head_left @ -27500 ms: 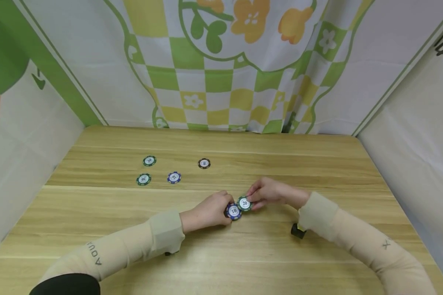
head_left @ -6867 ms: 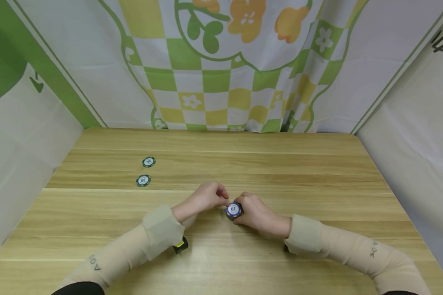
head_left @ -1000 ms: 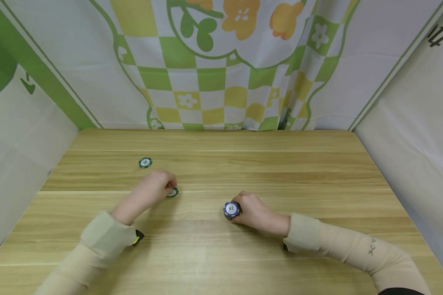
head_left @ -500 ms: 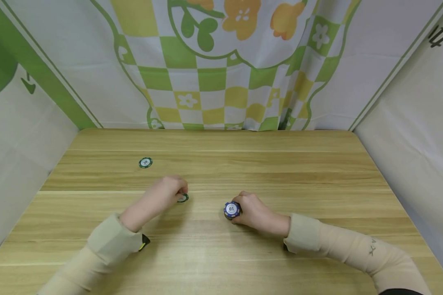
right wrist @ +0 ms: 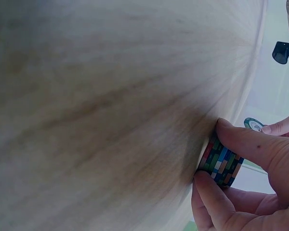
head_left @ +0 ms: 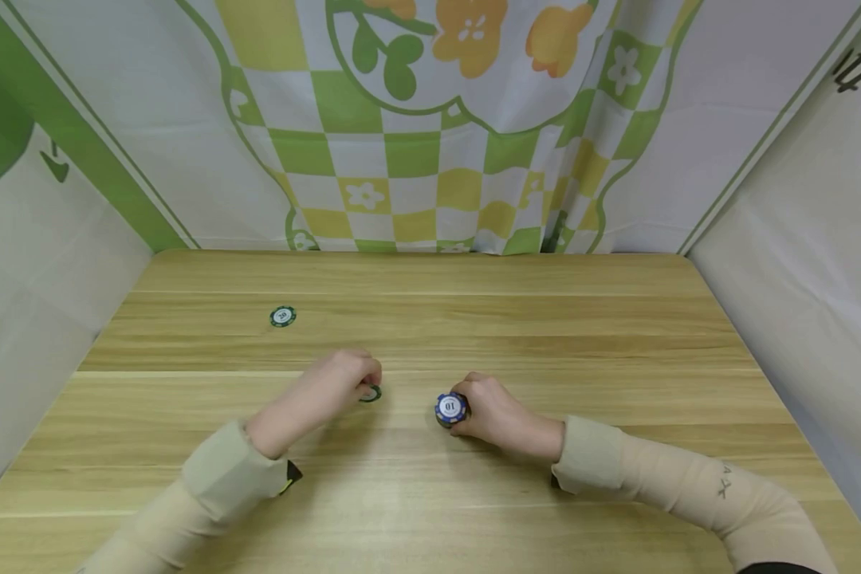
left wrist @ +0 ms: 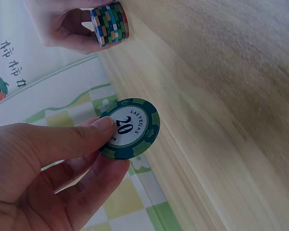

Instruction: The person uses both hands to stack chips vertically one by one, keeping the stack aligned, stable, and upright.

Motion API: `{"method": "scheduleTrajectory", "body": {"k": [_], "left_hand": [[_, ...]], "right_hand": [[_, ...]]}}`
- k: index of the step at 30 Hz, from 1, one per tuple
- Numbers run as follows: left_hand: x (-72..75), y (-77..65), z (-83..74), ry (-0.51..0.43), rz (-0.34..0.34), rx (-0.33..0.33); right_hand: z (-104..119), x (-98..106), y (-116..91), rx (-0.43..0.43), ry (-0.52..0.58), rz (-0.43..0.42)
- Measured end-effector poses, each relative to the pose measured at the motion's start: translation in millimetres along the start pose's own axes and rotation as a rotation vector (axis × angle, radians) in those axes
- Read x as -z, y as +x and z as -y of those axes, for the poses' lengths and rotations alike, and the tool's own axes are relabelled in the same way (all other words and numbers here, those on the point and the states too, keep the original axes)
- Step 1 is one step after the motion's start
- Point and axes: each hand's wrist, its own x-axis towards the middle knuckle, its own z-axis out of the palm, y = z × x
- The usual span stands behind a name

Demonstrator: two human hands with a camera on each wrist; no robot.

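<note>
Between thumb and fingers my left hand (head_left: 340, 379) pinches a green poker chip (left wrist: 130, 129) marked 20, held above the table and to the left of a stack. That stack of several poker chips (head_left: 450, 408) stands upright on the table, a blue chip marked 10 on top. My right hand (head_left: 498, 410) grips the stack from its right side, thumb and fingers around its edge. In the right wrist view the stack's layered rims (right wrist: 221, 161) show red, green, blue and dark colours. Another green chip (head_left: 283, 316) marked 20 lies flat at the table's back left.
The wooden table (head_left: 545, 319) reaches back to a green, yellow and white checked curtain (head_left: 416, 159). Pale cloth walls (head_left: 796, 239) stand at both sides. A dark device (head_left: 292, 476) is at the left cuff.
Over the last second my left hand has carried the green chip rightward, nearer the stack. My right hand stays on the stack. Chips once scattered at back left are fewer; the stack has grown.
</note>
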Motion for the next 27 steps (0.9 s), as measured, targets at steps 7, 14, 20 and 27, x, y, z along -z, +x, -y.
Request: {"method": "scheduleTrajectory", "body": {"k": [7, 14, 20, 27], "left_hand": [[-2.1, 5.2, -5.1, 0.01, 0.005, -0.013], [-2.1, 14.5, -11.4, 0.03, 0.0, -0.024], [-2.0, 21.4, -17.3, 0.041, 0.026, -0.036], [-3.5, 26.4, -20.4, -0.001, 0.031, -0.06]], "right_hand": [[-0.6, -0.3, -0.3, 0.001, 0.001, -0.005], [-1.0, -0.9, 0.5, -0.003, -0.004, 0.002], [-0.5, -0.1, 0.8, -0.017, 0.009, 0.014], [-0.9, -0.4, 0.6, -0.009, 0.001, 0.009]]}}
